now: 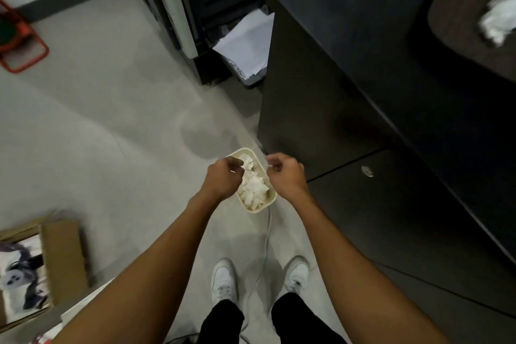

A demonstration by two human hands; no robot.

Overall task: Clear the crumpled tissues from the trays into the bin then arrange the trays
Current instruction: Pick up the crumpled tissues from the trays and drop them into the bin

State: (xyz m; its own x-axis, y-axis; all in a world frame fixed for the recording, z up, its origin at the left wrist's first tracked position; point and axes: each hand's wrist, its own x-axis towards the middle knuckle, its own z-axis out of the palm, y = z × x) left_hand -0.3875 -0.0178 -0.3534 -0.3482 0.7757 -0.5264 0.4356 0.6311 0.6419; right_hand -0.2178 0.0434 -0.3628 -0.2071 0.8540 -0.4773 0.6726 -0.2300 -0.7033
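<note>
Cream bin (272,202) of tissues (255,186) sits on the floor directly under both hands; left hand (223,177) and right hand (284,174) curl loosely, each grip seemingly empty.

Office: large copier (178,3) with paper stack (245,45) beside dark desk (363,64), grey floor (97,120).

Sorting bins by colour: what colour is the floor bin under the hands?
Cream, full of white tissues; head view.
</note>
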